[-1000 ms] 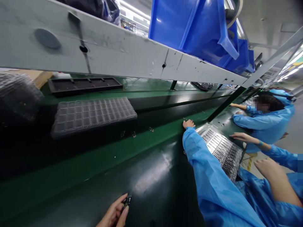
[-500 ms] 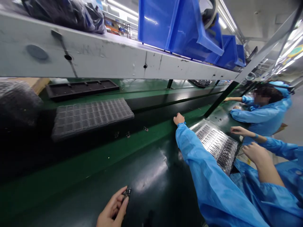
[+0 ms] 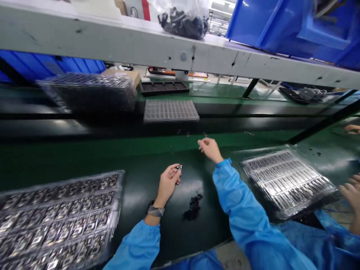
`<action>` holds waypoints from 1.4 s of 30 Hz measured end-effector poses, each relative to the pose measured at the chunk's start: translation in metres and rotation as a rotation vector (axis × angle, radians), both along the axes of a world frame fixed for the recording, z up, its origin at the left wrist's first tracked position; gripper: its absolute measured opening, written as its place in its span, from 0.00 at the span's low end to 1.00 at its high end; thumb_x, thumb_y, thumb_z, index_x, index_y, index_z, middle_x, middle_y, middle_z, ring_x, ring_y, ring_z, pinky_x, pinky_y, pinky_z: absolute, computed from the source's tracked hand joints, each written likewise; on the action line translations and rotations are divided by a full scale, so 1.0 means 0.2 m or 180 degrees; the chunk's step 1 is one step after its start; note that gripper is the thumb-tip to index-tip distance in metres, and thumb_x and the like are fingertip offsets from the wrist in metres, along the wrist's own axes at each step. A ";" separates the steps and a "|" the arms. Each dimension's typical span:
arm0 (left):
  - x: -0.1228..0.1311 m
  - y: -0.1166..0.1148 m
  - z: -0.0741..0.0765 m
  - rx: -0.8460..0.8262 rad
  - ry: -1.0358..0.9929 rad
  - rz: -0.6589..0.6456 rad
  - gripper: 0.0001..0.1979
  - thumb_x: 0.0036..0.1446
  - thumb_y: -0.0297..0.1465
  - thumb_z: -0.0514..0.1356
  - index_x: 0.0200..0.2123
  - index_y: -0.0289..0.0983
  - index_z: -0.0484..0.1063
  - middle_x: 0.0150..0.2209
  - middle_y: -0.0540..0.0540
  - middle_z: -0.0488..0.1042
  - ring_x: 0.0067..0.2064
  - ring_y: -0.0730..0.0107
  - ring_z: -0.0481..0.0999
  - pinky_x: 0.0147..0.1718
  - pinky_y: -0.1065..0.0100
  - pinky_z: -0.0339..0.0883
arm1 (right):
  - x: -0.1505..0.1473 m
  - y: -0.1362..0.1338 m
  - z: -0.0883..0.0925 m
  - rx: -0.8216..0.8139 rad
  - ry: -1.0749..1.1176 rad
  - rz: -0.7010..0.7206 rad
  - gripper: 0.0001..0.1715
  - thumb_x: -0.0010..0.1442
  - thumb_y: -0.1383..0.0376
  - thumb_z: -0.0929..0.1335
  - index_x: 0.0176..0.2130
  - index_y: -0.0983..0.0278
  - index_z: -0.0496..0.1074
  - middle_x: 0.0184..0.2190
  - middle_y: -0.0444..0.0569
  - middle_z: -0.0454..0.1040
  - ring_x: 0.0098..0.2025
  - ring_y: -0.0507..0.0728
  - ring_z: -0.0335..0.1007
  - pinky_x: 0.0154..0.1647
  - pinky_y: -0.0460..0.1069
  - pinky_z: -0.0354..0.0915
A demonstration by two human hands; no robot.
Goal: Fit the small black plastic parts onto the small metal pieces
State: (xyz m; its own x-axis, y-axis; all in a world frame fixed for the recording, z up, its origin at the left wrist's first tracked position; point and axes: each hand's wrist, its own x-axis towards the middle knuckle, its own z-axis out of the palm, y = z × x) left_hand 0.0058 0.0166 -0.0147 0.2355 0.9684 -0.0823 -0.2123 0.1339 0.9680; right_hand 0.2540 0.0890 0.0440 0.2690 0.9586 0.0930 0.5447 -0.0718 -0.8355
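Note:
My left hand [image 3: 168, 182] pinches a small black-and-silver component [image 3: 180, 167] between thumb and fingertips, above the dark green bench. Farther forward, my right hand [image 3: 210, 149] has its fingers bent together over the edge of the green strip. Whether anything sits in those fingertips is too small to see. Just beyond it lie small metallic pieces [image 3: 205, 134] on the strip. A loose heap of small black parts [image 3: 192, 208] rests on the bench between my forearms.
On the left is a clear compartment tray [image 3: 119, 202] filled with components. Stacked filled trays [image 3: 270, 153] lie at right, beside a co-worker's hand [image 3: 351, 191]. An unfilled clear tray [image 3: 171, 110], a black tray [image 3: 165, 88] and a tray stack [image 3: 98, 93] stand behind, under a shelf beam [image 3: 135, 47].
The view has swung left, bringing the filled left tray and the black heap into sight. My left hand, still pinching the component, now appears closer to my right hand, which stays over the strip.

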 end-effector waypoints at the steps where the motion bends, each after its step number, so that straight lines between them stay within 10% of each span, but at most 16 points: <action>1: 0.00 0.00 0.00 0.0012 -0.0012 0.0014 0.26 0.53 0.42 0.69 0.49 0.34 0.72 0.30 0.50 0.73 0.24 0.76 0.70 0.23 0.73 0.65 | -0.09 -0.09 -0.05 -0.0162 0.0250 0.0265 0.22 0.63 0.49 0.68 0.31 0.64 0.75 0.23 0.47 0.77 0.22 0.53 0.70 0.26 0.47 0.65; 6: 0.00 -0.02 0.00 0.0109 0.0044 -0.0005 0.23 0.55 0.41 0.68 0.50 0.34 0.72 0.30 0.51 0.73 0.25 0.75 0.71 0.23 0.73 0.64 | -0.37 -0.36 -0.21 -0.0485 0.1467 0.1191 0.28 0.58 0.41 0.71 0.30 0.64 0.74 0.21 0.44 0.75 0.20 0.50 0.65 0.22 0.46 0.62; 26: 0.00 -0.03 0.03 -0.0276 -0.0639 -0.0373 0.22 0.53 0.35 0.72 0.50 0.34 0.76 0.31 0.48 0.76 0.25 0.76 0.71 0.25 0.72 0.62 | -0.40 -0.44 -0.23 -0.0272 0.2557 0.1226 0.24 0.55 0.45 0.76 0.36 0.62 0.76 0.25 0.45 0.76 0.24 0.53 0.68 0.29 0.50 0.66; 31: -0.04 -0.13 0.17 -0.0139 -0.0210 -0.0286 0.24 0.52 0.38 0.72 0.50 0.32 0.78 0.29 0.47 0.75 0.24 0.76 0.69 0.25 0.71 0.61 | -0.38 -0.45 -0.25 -0.0246 0.2686 0.1182 0.22 0.59 0.46 0.74 0.37 0.61 0.77 0.27 0.47 0.76 0.26 0.55 0.70 0.29 0.51 0.67; 37: -0.54 -0.49 0.56 -0.0111 0.1376 0.0312 0.23 0.52 0.41 0.72 0.49 0.36 0.80 0.31 0.47 0.75 0.23 0.75 0.68 0.22 0.71 0.63 | -0.36 -0.41 -0.29 -0.0369 0.2682 0.1045 0.23 0.56 0.44 0.75 0.35 0.60 0.78 0.27 0.50 0.77 0.25 0.56 0.71 0.28 0.53 0.70; 42: -1.20 -0.36 0.71 0.0261 0.2659 0.1584 0.30 0.45 0.47 0.73 0.47 0.35 0.79 0.26 0.50 0.73 0.24 0.73 0.68 0.23 0.72 0.61 | -0.39 -0.41 -0.32 -0.0333 0.2441 0.1106 0.26 0.52 0.42 0.77 0.32 0.61 0.76 0.25 0.50 0.77 0.24 0.56 0.71 0.26 0.52 0.70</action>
State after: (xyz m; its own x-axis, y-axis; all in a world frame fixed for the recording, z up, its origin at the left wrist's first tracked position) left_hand -0.2348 -0.0559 0.1273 -0.3054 0.9516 0.0349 0.5325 0.1403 0.8347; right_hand 0.1756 0.0061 -0.0199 -0.0899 0.9920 -0.0886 -0.1647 -0.1026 -0.9810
